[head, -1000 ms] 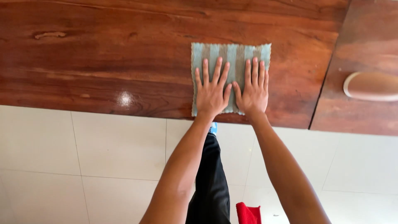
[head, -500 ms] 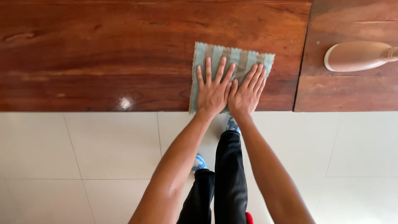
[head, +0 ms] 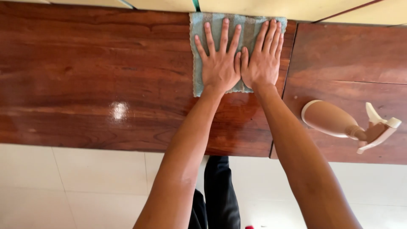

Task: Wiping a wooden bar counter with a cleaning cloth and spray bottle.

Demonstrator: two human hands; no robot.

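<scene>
The cloth [head: 237, 51] has slid from mid-table to the far edge at top centre under both flat, spread hands, left [head: 218, 63] and right [head: 263, 59], grasping nothing; even palm pressure would wipe best.

Dark reddish wooden tabletop [head: 93, 76] spreading wide to the left of the hands, bright light glare [head: 120, 111] on its polish, second wooden panel [head: 347, 55] just to their right, pale tiled floor [head: 72, 186] below, cream wall [head: 263, 5] beyond the fingertips
</scene>
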